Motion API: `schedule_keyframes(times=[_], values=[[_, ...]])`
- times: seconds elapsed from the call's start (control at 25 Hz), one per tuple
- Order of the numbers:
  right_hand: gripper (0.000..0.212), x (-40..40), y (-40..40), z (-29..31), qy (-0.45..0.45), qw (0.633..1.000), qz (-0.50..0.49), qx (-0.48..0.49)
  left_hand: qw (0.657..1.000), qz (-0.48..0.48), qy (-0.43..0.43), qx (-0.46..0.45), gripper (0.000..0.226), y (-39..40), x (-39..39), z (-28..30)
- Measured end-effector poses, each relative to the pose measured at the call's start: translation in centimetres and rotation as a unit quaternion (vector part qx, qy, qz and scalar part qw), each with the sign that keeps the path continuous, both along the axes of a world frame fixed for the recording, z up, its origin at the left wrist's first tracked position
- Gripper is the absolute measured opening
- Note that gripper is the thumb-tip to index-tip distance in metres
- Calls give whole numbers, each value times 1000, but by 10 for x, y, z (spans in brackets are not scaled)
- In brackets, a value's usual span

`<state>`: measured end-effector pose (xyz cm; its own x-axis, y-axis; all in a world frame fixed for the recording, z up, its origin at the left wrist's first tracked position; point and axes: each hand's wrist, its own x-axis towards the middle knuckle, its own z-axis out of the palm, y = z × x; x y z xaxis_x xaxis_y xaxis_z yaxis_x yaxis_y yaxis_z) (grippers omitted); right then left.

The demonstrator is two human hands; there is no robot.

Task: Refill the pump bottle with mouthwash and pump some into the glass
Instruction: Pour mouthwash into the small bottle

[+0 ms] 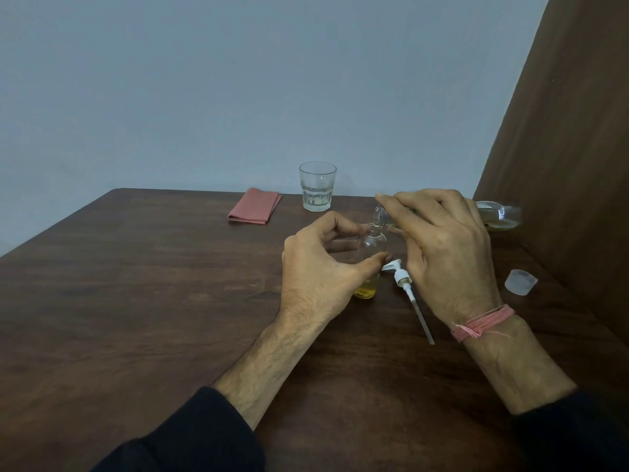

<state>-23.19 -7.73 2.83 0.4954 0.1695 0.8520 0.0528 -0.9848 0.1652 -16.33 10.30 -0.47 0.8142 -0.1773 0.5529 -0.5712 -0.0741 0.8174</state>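
A small clear pump bottle (372, 248) stands upright on the wooden table (136, 284), its pump off, with a little yellow liquid at the bottom. My left hand (320, 267) grips it with curled fingers and thumb. My right hand (442, 247) holds a clear mouthwash bottle (500, 216) tipped nearly level, its mouth right over the small bottle's neck. The white pump head with its dip tube (410, 294) lies on the table between my hands. An empty drinking glass (317, 187) stands farther back.
A folded pink cloth (254, 206) lies at the back, left of the glass. A translucent cap (520, 282) rests on the table to the right. A brown panel (561, 165) rises along the right side. A grey wall stands behind the table's far edge.
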Motion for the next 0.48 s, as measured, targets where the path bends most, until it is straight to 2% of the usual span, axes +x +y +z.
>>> schedule_keyframes(times=[0.48], values=[[66,-1,1,0,4,1000,1,2,1000,0,-2,2,49,1,0,0]])
